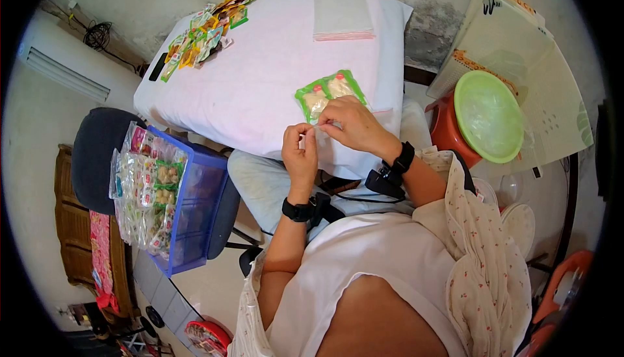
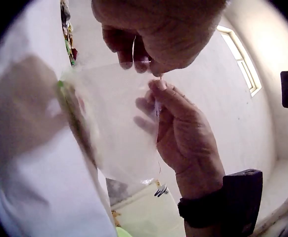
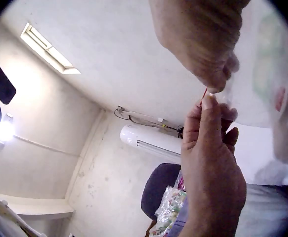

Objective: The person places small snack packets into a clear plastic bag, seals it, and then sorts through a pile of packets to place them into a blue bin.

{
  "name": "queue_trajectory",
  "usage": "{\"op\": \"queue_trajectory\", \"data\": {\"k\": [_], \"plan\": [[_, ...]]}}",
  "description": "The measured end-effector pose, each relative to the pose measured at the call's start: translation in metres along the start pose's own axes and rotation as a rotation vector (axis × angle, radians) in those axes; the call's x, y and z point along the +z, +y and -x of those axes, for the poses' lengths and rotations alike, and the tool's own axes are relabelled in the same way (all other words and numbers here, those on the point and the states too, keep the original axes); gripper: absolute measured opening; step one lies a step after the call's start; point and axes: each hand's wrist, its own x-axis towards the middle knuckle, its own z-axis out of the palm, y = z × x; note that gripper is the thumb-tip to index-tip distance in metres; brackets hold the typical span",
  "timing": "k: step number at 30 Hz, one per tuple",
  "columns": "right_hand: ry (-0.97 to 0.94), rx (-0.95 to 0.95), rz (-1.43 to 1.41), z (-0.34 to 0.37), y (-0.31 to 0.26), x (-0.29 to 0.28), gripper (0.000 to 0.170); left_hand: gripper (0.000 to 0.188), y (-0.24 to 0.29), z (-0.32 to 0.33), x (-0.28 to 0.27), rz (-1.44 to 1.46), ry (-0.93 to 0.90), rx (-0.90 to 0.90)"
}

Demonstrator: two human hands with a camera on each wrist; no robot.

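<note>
I find the left hand (image 1: 300,157) and right hand (image 1: 353,123) pinching the clear bag (image 2: 119,116) by its edge; green packets (image 1: 316,100) lie just ahead, right hand nearer.

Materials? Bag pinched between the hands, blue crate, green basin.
Bag: thin, clear plastic film, slightly glossy; things behind show hazily through it.
Blue crate: probably moulded plastic, semi-gloss; stiff, evenly coloured, slightly translucent-looking sides.
Green basin: likely smooth plastic; even colour, rounded rim, though enamelled metal can't be ruled out.
</note>
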Motion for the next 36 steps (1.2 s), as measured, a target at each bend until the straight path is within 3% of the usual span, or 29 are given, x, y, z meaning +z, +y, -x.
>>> {"op": "queue_trajectory", "data": {"k": [28, 31, 36], "plan": [[-0.025, -0.021, 0.122, 0.007, 0.014, -0.013, 0.007, 0.006, -0.002, -0.011, -0.003, -0.077, -0.124, 0.011], [-0.001, -0.041, 0.169, 0.010, 0.017, -0.027, 0.006, 0.008, -0.009, -0.009, -0.006, -0.048, -0.098, -0.029], [-0.031, 0.135, 0.132, 0.021, 0.029, -0.051, 0.008, 0.009, -0.015, -0.007, -0.010, 0.038, -0.070, -0.177]]}}
